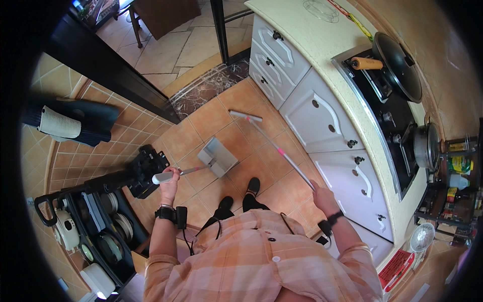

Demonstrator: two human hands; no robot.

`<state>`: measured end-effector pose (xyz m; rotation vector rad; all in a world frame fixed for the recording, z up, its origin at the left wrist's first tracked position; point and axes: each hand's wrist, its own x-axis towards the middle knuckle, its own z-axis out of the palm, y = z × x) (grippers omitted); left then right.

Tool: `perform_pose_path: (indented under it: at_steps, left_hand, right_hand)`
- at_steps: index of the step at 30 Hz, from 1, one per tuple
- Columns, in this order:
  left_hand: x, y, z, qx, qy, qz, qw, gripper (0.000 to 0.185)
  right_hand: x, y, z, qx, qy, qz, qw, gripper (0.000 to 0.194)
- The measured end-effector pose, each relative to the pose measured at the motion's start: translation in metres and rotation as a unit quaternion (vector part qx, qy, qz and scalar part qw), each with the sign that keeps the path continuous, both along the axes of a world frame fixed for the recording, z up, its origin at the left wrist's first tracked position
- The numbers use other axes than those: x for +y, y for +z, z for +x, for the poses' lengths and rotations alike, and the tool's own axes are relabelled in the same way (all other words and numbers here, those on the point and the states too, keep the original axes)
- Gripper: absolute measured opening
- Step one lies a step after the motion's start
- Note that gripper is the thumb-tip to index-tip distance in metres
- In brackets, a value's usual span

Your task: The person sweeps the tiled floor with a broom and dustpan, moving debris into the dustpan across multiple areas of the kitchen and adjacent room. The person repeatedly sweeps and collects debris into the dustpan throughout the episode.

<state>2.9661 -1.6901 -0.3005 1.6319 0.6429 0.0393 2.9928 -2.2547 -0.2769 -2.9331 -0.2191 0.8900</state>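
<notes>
My left hand [169, 187] grips the pale handle of a long-handled dustpan [227, 151]. Its grey pan rests on the orange floor tiles in front of my feet, its handle rising toward me. In my right hand [325, 198] is the metal pole of a broom [281, 151] with pink collars. The broom head [246, 115] lies on the floor beyond the pan, near the base of the white cabinets, apart from the pan. Any dirt on the tiles is too small to tell.
White cabinets [324, 117] line the right, under a counter with a gas hob [385, 120], a lidded wok [400, 68] and a pot [426, 145]. A dish rack [109, 226] and a black stand [145, 171] stand left. A marble threshold [211, 90] crosses the doorway ahead.
</notes>
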Motion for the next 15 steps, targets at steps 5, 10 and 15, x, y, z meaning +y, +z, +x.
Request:
perform_pose_path:
  at_steps: [5, 10, 15]
  left_hand:
    - [-0.012, 0.0, 0.0, -0.001, -0.004, 0.019, 1.0, 0.013]
    - [-0.023, 0.005, -0.014, 0.003, 0.012, 0.027, 1.0, 0.013]
    - [-0.027, 0.005, -0.02, -0.021, 0.031, 0.019, 0.999, 0.012]
  right_hand:
    - [0.036, -0.065, 0.083, -0.052, 0.022, 0.012, 0.998, 0.04]
    - [0.036, -0.086, 0.067, 0.06, 0.01, 0.057, 0.997, 0.04]
    - [-0.007, -0.052, 0.001, 0.158, -0.004, 0.095, 0.983, 0.051]
